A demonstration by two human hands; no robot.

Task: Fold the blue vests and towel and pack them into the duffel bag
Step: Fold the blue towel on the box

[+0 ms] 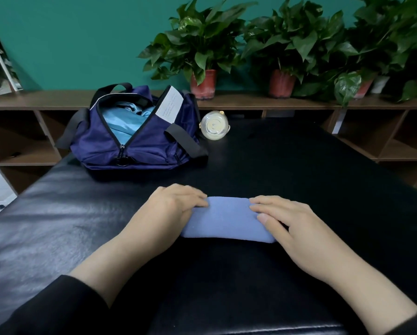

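A blue towel [226, 220], folded into a small thick rectangle, lies on the black padded table [299, 165] in front of me. My left hand [171, 206] rests on its left end with the fingers lying over the edge. My right hand [287, 221] lies flat on its right end, fingers straight and thumb on the cloth. Behind and to the left stands the navy duffel bag [139, 141], unzipped, with light blue vests [122, 119] showing inside the opening.
A round pale bottle [214, 125] lies on its side just right of the bag. Behind the table runs a brown wooden shelf [251, 102] with several potted plants [202, 52] against a green wall.
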